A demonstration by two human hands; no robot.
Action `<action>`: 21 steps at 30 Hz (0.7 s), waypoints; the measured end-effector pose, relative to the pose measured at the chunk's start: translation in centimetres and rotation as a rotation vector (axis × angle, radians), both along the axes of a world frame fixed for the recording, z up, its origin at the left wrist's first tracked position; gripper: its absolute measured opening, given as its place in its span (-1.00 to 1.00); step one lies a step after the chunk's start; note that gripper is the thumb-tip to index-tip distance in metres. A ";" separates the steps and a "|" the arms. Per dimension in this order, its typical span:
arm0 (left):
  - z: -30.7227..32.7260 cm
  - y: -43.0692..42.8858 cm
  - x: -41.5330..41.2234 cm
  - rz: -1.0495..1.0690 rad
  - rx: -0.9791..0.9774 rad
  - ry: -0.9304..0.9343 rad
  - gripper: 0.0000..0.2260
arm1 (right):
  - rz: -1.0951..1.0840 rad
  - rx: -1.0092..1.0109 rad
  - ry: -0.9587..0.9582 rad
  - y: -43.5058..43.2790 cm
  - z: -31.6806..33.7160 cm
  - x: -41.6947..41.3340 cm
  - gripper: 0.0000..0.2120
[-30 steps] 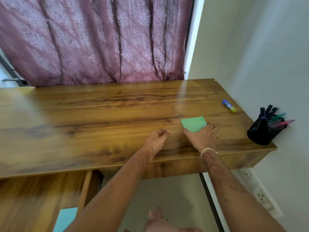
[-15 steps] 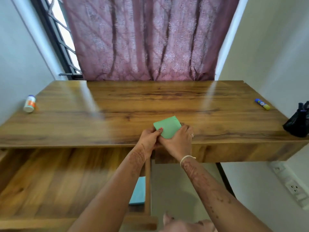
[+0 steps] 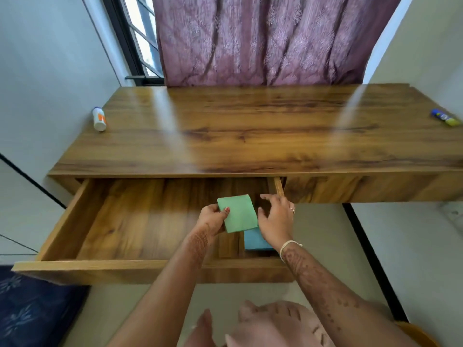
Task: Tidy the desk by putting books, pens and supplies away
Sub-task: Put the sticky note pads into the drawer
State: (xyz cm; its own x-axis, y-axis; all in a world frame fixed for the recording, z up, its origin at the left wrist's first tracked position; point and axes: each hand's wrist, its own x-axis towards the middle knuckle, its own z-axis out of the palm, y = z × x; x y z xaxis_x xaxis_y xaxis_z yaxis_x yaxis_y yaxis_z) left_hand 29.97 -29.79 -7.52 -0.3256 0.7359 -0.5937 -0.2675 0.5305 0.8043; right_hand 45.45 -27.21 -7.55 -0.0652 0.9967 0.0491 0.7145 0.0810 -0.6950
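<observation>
My left hand [image 3: 211, 220] pinches the left edge of a green pad of paper [image 3: 238, 212], held over the pulled-out wooden drawer [image 3: 60, 229]. Just right of the pad, my right hand [image 3: 275, 216] hovers with its fingers spread and relaxed, holding nothing. A light blue pad [image 3: 255, 240] lies in the drawer's right part, partly hidden under the green pad and my right wrist. On the wooden desk [image 3: 250, 136], a white bottle with an orange label [image 3: 99, 118] lies at the far left and a blue and yellow glue stick [image 3: 445, 117] at the far right.
A mauve curtain [image 3: 263, 38] hangs behind the desk, with a barred window [image 3: 140, 41] to its left. White walls close in on both sides. A dark blue patterned fabric [image 3: 30, 309] lies at the lower left. My feet show at the bottom edge.
The green pad has come off the desktop and down over the drawer. My right hand has let go of it; my left hand alone holds it. The view has swung left and down.
</observation>
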 end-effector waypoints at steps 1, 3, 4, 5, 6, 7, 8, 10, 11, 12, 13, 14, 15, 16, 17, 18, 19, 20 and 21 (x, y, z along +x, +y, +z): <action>-0.8 -0.3 -0.2 -0.009 -0.030 0.015 -0.64 | -0.026 0.021 -0.005 -0.4 -0.5 0.2 -0.71; -2.2 -0.6 -0.4 -0.019 -0.071 0.047 -0.63 | -0.049 0.061 -0.014 -1.1 -1.2 0.6 -0.72; -2.9 -0.6 -0.4 -0.021 -0.090 0.059 -0.62 | -0.056 0.077 -0.016 -1.3 -1.5 0.8 -0.71; -3.5 -0.6 -0.4 -0.024 -0.109 0.072 -0.61 | -0.066 0.099 -0.017 -1.4 -1.8 0.9 -0.70; -4.1 -0.6 -0.4 -0.032 -0.126 0.085 -0.61 | -0.081 0.119 -0.017 -1.4 -1.9 0.9 -0.69; -4.4 -0.6 -0.2 -0.047 -0.137 0.099 -0.61 | -0.098 0.134 -0.018 -1.4 -2.0 0.9 -0.68; -4.7 -0.6 0.0 -0.059 -0.142 0.111 -0.60 | -0.117 0.142 -0.018 -1.4 -2.0 0.9 -0.68; -5.1 -0.3 0.3 -0.084 -0.135 0.143 -0.60 | -0.154 0.137 -0.017 -1.2 -2.1 0.9 -0.67; -5.3 -0.1 0.4 -0.102 -0.126 0.172 -0.60 | -0.172 0.129 -0.007 -1.1 -2.2 0.9 -0.66; -5.5 0.2 0.6 -0.122 -0.121 0.214 -0.61 | -0.193 0.117 0.012 -1.0 -2.3 1.0 -0.65; -5.6 0.4 0.7 -0.145 -0.124 0.269 -0.63 | -0.218 0.099 0.039 -0.8 -2.3 1.1 -0.63; -5.8 0.5 0.9 -0.170 -0.133 0.331 -0.66 | -0.248 0.076 0.066 -0.7 -2.3 1.3 -0.61; -6.1 0.7 1.0 -0.199 -0.146 0.397 -0.68 | -0.274 0.060 0.093 -0.6 -2.3 1.4 -0.60; -6.3 0.7 1.2 -0.228 -0.161 0.462 -0.69 | -0.292 0.050 0.122 -0.6 -2.4 1.5 -0.60; -6.4 0.7 1.3 -0.255 -0.178 0.526 -0.71 | -0.304 0.047 0.159 -0.5 -2.4 1.6 -0.61; -6.5 0.7 1.4 -0.278 -0.197 0.584 -0.71 | -0.315 0.044 0.202 -0.5 -2.5 1.6 -0.62; -6.6 0.8 1.6 -0.297 -0.210 0.629 -0.71 | -0.330 0.037 0.247 -0.4 -2.5 1.7 -0.62; -6.7 0.8 1.6 -0.309 -0.221 0.657 -0.71 | -0.345 0.017 0.289 -0.3 -2.5 1.8 -0.63; -6.7 0.9 1.8 -0.314 -0.227 0.665 -0.70 | -0.357 -0.008 0.327 -0.3 -2.5 1.8 -0.64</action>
